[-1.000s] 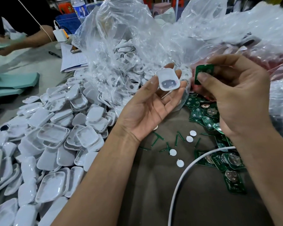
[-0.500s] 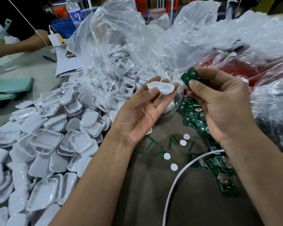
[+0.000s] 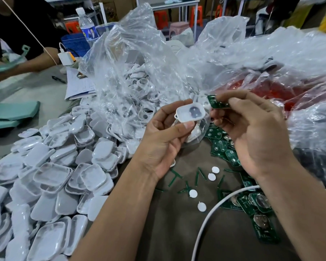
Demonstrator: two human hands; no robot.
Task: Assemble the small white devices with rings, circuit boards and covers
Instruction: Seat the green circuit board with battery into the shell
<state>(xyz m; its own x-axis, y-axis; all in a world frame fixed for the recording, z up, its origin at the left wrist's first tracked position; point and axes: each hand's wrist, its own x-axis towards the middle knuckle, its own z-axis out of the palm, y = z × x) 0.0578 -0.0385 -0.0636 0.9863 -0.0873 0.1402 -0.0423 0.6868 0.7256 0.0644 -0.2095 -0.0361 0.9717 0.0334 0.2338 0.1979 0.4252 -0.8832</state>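
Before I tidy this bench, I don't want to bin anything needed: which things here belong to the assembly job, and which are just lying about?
Part of the job:
- white shell held in the left hand
- green board pinched by the right hand
- pile of white covers
- loose boards
- bag of white rings

Lying about:
- water bottle
- pen
- papers
- white cable

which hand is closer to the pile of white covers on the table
Left. The left hand, gripping a white shell, hangs just right of the white covers; the right hand, pinching a circuit board, is farther right.
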